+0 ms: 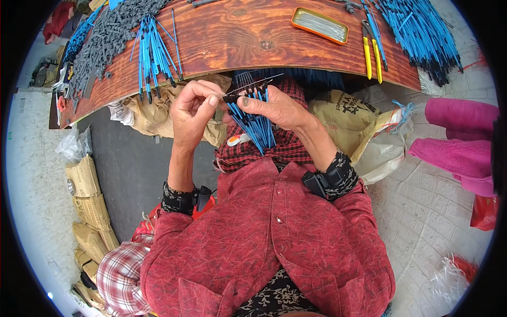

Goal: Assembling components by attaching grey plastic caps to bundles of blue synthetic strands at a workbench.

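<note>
My left hand (193,112) is closed, thumb and forefinger pinching the end of a thin metal wire (264,78) that slants up to the right across the black tips. My right hand (281,109) grips a fanned bundle of thin blue sticks (254,128) with black ends, its thumb pressed over them near the top. The sticks point down toward my lap. An orange-and-white handled tool (238,139) lies on the dark checked cloth (289,138) beside them; its far part is hidden.
A reddish wooden table (237,39) curves ahead, with a tin of fine wires (317,34), yellow-handled pliers (372,55), grey plastic parts (113,39) and piles of blue sticks (420,37). Sacks (343,113) sit under its edge. Pink cloth (454,153) hangs at right.
</note>
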Available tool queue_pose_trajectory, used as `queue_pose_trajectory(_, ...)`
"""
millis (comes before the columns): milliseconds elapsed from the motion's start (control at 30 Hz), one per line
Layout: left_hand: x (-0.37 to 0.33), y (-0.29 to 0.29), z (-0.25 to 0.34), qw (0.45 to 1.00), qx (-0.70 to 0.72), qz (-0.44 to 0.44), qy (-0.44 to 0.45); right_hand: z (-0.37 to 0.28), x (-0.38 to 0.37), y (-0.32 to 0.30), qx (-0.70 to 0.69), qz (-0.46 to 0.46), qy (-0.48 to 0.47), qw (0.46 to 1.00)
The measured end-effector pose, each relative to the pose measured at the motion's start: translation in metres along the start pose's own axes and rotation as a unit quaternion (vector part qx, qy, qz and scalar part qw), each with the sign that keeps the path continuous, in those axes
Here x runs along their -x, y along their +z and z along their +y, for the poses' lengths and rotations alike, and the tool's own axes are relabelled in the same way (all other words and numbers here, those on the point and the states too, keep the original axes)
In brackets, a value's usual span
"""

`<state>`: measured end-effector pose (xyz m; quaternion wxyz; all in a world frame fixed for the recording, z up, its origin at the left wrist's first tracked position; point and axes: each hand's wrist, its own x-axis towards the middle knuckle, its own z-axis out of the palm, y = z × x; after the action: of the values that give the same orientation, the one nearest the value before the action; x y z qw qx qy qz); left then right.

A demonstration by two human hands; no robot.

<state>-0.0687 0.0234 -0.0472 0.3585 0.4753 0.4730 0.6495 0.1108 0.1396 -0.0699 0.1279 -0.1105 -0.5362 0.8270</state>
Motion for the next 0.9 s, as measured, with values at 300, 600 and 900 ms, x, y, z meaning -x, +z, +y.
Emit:
queue_pose_trajectory(300,-0.014,0.003,0.012,0.992,-0.006,-0.032,-0.118,0.008,-0.007,-0.004,0.001,-0.003,0.003,1.000)
queue_pose_trajectory(600,-0.023,0.005,0.004,0.954,0.134,-0.062,-0.259,0.005,-0.001,-0.006,0.026,0.030,0.006,0.999)
queue_pose_trajectory(900,-0.011,0.009,0.003,0.987,0.016,-0.058,-0.146,0.002,-0.004,-0.005,-0.011,0.045,0.009,0.999)
